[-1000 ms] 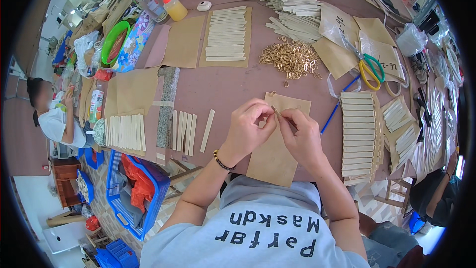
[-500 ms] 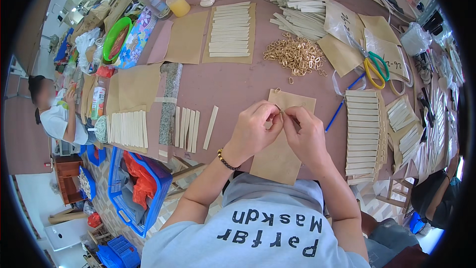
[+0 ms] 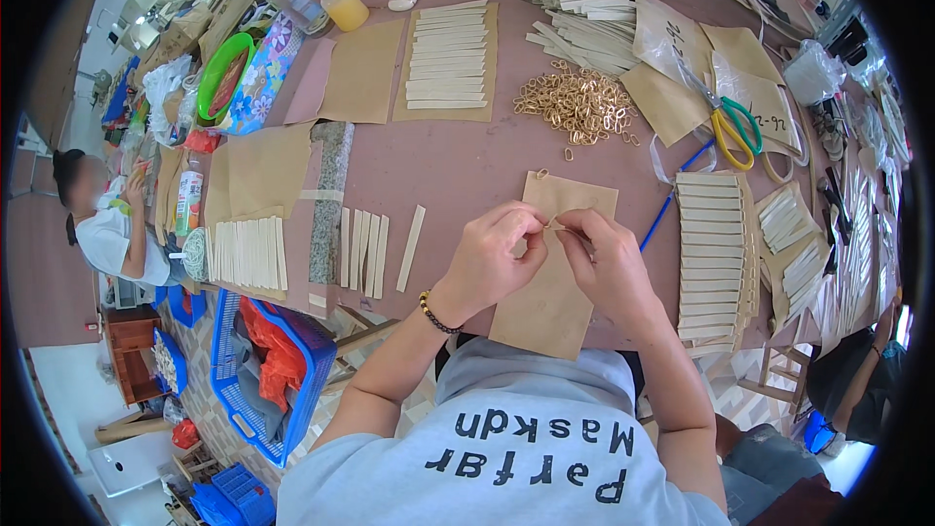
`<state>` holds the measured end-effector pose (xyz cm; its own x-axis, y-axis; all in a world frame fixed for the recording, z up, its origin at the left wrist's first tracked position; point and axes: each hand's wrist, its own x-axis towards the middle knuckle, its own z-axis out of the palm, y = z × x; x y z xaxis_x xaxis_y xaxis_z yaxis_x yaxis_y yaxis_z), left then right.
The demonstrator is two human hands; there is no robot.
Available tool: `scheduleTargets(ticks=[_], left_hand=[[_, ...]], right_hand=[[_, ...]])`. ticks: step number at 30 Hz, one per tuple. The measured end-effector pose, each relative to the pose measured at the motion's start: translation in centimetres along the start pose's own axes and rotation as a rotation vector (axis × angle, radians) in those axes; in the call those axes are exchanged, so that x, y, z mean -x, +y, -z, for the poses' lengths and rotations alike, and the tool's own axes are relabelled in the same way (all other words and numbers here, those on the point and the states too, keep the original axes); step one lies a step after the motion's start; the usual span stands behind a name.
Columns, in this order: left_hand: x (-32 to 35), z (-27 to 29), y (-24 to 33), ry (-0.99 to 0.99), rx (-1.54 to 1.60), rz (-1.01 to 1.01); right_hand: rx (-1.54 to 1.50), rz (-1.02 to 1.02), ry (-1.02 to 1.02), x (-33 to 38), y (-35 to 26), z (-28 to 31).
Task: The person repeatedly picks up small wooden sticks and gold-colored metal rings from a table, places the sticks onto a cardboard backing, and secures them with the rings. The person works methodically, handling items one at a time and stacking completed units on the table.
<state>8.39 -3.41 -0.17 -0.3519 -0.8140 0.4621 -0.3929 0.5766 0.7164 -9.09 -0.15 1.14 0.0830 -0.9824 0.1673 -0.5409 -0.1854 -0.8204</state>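
Blue basket [image 3: 307, 385] holding crumpled red stuff [image 3: 282, 356], L hand [image 3: 494, 251] + R hand [image 3: 614, 258] pinching sm pale pc [image 3: 552, 223] above brown paper [image 3: 545, 317], oval gold rings [image 3: 575, 105] lying heaped

a small pale piece [image 3: 553, 223], mostly hidden, is held above brown paper [image 3: 547, 302].

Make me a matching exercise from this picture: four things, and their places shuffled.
1. Bare left hand and right hand
2. Heap of gold-coloured oval rings
3. Scissors with yellow and green handles
4. Red-tipped translucent squeeze bottle

A. Rightmost of the four
B. Close together, over a brown paper sheet
C. Near a small white rounded object
D. Beside a pile of pale flat strips

Pairs: 1-B; 2-D; 3-A; 4-C
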Motion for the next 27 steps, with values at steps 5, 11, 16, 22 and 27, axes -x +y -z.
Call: scheduleTargets(ticks=[5, 11, 16, 22, 27], left_hand=[[0.2, 0.6, -0.3, -0.100, 0.224, 0.180], [0.1, 1.8, -1.2, -0.281, 0.368, 0.136], [0.3, 1.8, -0.9, -0.288, 0.475, 0.235], [0.9, 1.6, -1.3, -0.310, 0.569, 0.415], [1.1, 1.6, -1.3, -0.305, 0.636, 0.450]], right_hand=[[-0.053, -0.040, -0.078, 0.2, -0.2, 0.1], [-0.117, -0.038, -0.160, 0.0, -0.3, 0.2], [-0.198, -0.117, -0.195, -0.1, -0.3, 0.3], [-0.263, -0.202, -0.275, -0.3, -0.9, 1.1], [-0.304, -0.257, -0.313, -0.4, -1.0, 1.3]])
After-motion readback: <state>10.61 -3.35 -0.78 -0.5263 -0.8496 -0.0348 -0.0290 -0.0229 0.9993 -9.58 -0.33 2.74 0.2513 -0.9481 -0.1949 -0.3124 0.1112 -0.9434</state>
